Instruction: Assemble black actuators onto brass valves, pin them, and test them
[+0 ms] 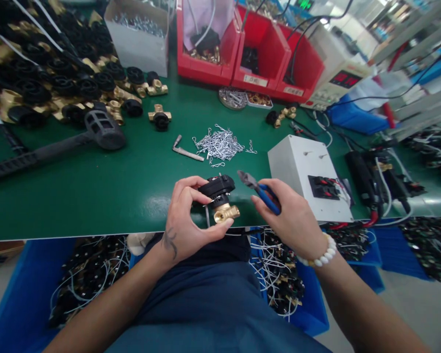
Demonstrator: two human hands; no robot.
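My left hand (191,211) grips a brass valve (226,213) with a black plastic head (217,186), above the front edge of the green table. A thin grey cable hangs beside the valve, between thumb and fingers. In my right hand (290,211) is a pair of pliers (267,197) with blue handles, its jaws pointing up and left, apart from the valve. Beyond both hands lies a heap of wire clips (220,143), with a few loose ones at its side. Left of the heap rests a bent grey tool (188,153).
A black mallet (105,130) and many brass valves (62,88) occupy the left. Red bins (209,73) and a screw box (139,44) stand behind. A grey switch box (297,166) is at right. Blue crates (22,284) sit below the table (59,211).
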